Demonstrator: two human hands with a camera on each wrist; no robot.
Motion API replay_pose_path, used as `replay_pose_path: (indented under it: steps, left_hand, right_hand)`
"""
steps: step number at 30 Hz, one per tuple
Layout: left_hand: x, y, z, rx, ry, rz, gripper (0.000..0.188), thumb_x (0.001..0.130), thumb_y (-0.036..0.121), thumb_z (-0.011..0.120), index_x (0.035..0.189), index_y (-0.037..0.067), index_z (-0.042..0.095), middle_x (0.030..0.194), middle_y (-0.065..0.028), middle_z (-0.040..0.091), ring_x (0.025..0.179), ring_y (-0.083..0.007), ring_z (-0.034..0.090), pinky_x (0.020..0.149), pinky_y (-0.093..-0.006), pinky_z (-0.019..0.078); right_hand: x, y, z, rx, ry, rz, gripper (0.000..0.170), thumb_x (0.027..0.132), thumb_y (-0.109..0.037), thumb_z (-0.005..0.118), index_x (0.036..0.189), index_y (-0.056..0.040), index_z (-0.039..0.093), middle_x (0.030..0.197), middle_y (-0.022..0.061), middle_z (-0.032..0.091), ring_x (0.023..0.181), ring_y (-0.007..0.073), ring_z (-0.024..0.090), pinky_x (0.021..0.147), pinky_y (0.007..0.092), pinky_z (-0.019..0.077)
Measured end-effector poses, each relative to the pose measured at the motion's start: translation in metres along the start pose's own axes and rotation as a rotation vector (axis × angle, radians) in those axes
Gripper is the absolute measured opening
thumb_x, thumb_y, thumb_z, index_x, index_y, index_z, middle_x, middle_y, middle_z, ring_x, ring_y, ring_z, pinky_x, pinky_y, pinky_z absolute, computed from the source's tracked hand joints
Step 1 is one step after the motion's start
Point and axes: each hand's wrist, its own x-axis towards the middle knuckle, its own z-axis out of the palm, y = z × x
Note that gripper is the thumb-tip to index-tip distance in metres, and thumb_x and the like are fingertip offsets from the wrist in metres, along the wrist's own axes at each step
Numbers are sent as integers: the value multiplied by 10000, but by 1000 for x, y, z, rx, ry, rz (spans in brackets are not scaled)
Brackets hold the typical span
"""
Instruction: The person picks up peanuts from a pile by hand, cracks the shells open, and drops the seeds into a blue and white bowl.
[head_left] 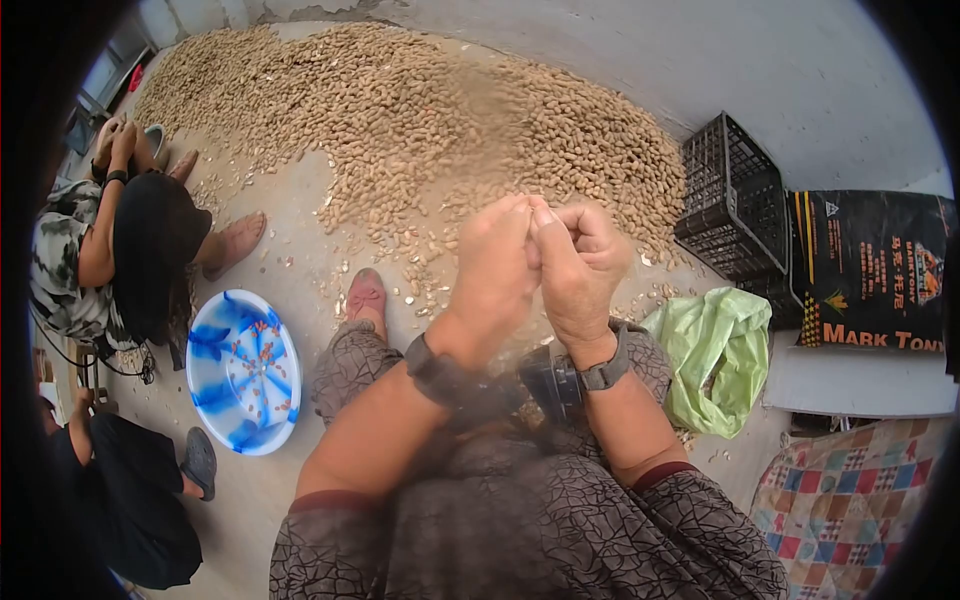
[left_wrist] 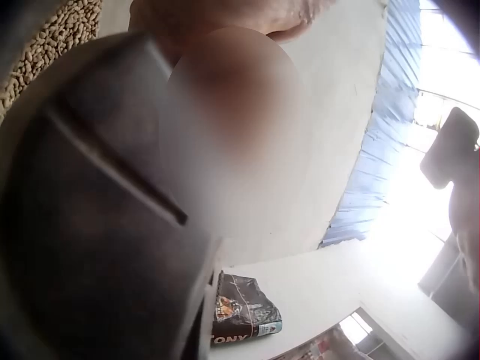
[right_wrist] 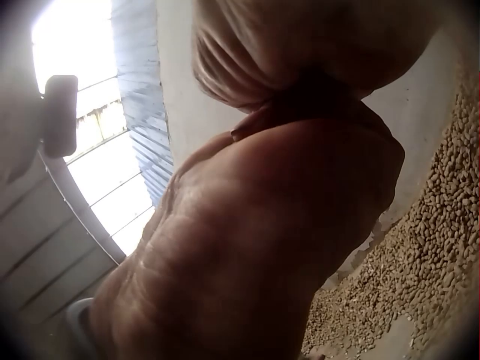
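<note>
Peanuts (head_left: 400,110), in shell: heaped across the upper frame. Left hand (head_left: 490,280) and right hand (head_left: 582,270): held together at frame centre, fingertips meeting; whether anything is gripped cannot be told.

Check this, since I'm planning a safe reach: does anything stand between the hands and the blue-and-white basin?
Yes: in the head view, the wearer's left trouser leg lies between the hands and the basin, seemingly lower than the hands.

What's btwn L hand (head_left: 492,285) & R hand (head_left: 582,268) hidden, checked cloth (head_left: 850,505) cut off.
</note>
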Motion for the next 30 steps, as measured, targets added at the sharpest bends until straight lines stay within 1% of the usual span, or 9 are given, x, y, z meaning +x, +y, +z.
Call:
replay_pose_path:
  steps: [7, 11, 13, 17, 19, 23, 26, 28, 30]
  left_hand:
    - [2, -2, -4, -37, 12, -61, 167, 904, 84, 425, 789, 45, 539, 604, 18, 471, 403, -45, 368, 329, -178, 280]
    - [1, 1, 2, 70, 34, 26, 161, 929, 120, 427, 862, 41, 551, 619, 20, 493, 411, -32, 364, 337, -172, 270]
    - [1, 4, 5, 149, 7, 88, 163, 938, 135, 429, 890, 41, 554, 623, 22, 496, 417, -25, 362, 342, -169, 266]
    - [5, 0, 6, 310, -14, 231, 166, 950, 156, 432, 917, 48, 554, 612, 35, 475, 430, -12, 354, 354, -168, 261]
    - [6, -4, 4, 390, -60, 308, 166, 952, 160, 435, 921, 51, 556, 606, 38, 468, 432, -9, 351, 356, -169, 262]
    - [5, -5, 2, 264, -33, 137, 149, 936, 129, 433, 904, 45, 552, 577, 36, 455, 410, -24, 348, 347, -175, 261]
    - [2, -4, 4, 152, 32, 54, 142, 924, 111, 429, 893, 40, 548, 564, 31, 451, 392, -38, 350, 340, -176, 265]
    - [1, -1, 6, 96, 79, 33, 141, 919, 105, 426, 889, 38, 546, 561, 28, 450, 383, -45, 351, 337, -175, 267]
    - [2, 3, 6, 17, 130, -40, 152, 930, 138, 439, 898, 36, 548, 562, 27, 451, 380, -48, 357, 335, -171, 274]
  right_hand:
    - [-3, 1, -1, -179, 12, -112, 163, 859, -6, 563, 703, -25, 520, 589, 5, 542, 527, 34, 471, 525, 179, 412]
    - [-3, 5, -5, -307, 24, -189, 160, 861, -25, 577, 708, -23, 527, 595, 6, 549, 540, 32, 475, 524, 178, 405]
    - [0, 2, -5, -37, 8, -69, 134, 838, -37, 623, 720, -4, 568, 648, 41, 586, 532, 61, 526, 480, 203, 411]
    - [6, 0, -14, -196, -20, -122, 135, 847, -46, 620, 735, -1, 560, 644, 42, 590, 551, 65, 534, 503, 200, 426]
    - [9, -13, -15, -45, -42, 101, 148, 855, -54, 617, 733, -1, 553, 625, 42, 588, 545, 67, 536, 488, 209, 427]
    - [6, -6, -16, -23, -43, 69, 161, 861, -63, 611, 725, -3, 550, 601, 45, 582, 525, 71, 535, 469, 214, 428]
    - [4, -1, -15, -3, -64, 104, 160, 878, -76, 595, 734, -24, 550, 605, 8, 565, 530, 40, 495, 471, 170, 394]
    - [2, 6, -15, -276, -113, -164, 128, 884, -56, 574, 768, -7, 551, 629, 25, 580, 541, 58, 529, 467, 189, 436]
    - [-1, 5, -11, -143, -111, -108, 108, 884, -49, 570, 790, 1, 551, 651, 38, 591, 548, 66, 540, 469, 195, 451]
